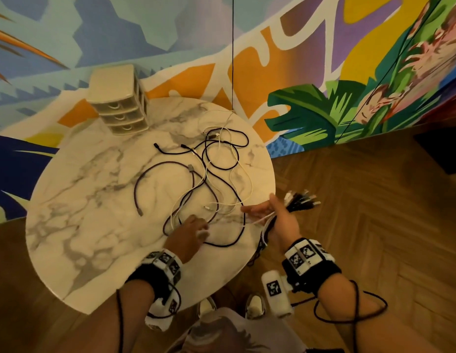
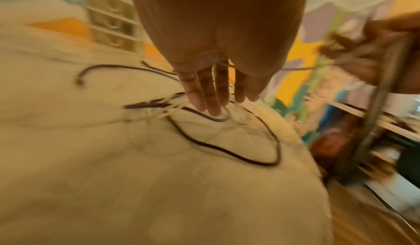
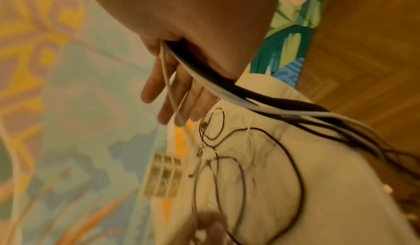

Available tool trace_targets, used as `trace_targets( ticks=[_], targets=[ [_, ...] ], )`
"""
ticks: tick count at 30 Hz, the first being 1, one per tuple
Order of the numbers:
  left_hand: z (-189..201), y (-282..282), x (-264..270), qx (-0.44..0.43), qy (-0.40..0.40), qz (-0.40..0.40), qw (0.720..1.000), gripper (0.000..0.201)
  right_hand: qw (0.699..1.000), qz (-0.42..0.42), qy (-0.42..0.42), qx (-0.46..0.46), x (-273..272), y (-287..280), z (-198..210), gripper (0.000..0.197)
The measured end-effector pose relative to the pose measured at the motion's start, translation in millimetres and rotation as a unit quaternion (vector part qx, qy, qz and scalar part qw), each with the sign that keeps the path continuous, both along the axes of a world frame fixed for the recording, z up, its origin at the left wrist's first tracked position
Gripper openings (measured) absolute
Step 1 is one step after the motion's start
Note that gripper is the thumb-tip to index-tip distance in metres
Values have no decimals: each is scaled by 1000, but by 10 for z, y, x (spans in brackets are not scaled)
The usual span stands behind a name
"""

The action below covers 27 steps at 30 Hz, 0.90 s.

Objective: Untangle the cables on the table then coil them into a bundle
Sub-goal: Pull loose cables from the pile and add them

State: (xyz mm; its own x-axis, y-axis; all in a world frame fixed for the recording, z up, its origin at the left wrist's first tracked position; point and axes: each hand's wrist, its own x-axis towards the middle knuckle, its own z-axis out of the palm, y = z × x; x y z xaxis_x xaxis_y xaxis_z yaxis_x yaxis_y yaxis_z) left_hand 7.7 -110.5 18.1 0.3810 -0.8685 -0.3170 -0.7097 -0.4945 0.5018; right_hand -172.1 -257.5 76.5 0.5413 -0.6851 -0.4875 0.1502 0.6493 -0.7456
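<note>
Currently right hand (image 1: 277, 222) grips gathered cable ends (image 1: 302, 203) off the table (image 1: 76, 225) edge; loose cables (image 1: 209, 171) sprawl leftward-forward, nearest the flat, unclenched left hand (image 1: 190, 233) hovering over them.

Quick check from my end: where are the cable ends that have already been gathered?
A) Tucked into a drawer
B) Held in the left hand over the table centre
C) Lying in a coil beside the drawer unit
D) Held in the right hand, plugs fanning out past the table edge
D: the right hand holds a cluster of cable ends with plugs sticking out beyond the table edge, while the left hand reaches flat toward the loose cables on the table.
</note>
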Motion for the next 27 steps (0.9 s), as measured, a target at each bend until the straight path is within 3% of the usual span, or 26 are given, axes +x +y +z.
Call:
trace_targets(
  ticks=[4,7,9,11,12,14,15,17,20,24,27],
  targets=[
    [120,188,491,-22,0,149,989,21,992,-104,-70,30,-162,-286,279,59],
    [566,57,584,-90,-93,178,975,31,989,-114,-91,-19,-131,-387,366,58],
    [908,-150,444,-109,-200,150,962,38,991,-93,-62,-69,-29,-346,440,57],
    [1177,-391,193,-91,-287,65,951,40,989,-13,5,-146,100,-222,553,57],
    [1282,-478,37,-80,-313,25,946,40,979,53,52,-192,166,-129,623,57],
    [1465,-578,-260,-56,-341,-42,938,39,928,184,143,-289,278,43,668,55],
    [1514,-592,-351,-61,-346,-53,935,35,907,215,176,-316,320,100,652,50],
    [1493,-577,-468,-88,-358,-57,928,29,906,207,210,-303,357,116,579,45],
    [1343,-484,-561,-138,-304,-80,939,11,922,195,215,-255,337,53,504,44],
    [836,-383,-479,-20,-105,42,993,27,941,160,162,-250,321,-2,533,42],
    [367,-102,-104,48,27,125,991,29,957,98,124,-243,314,-107,540,45]
  ],
)
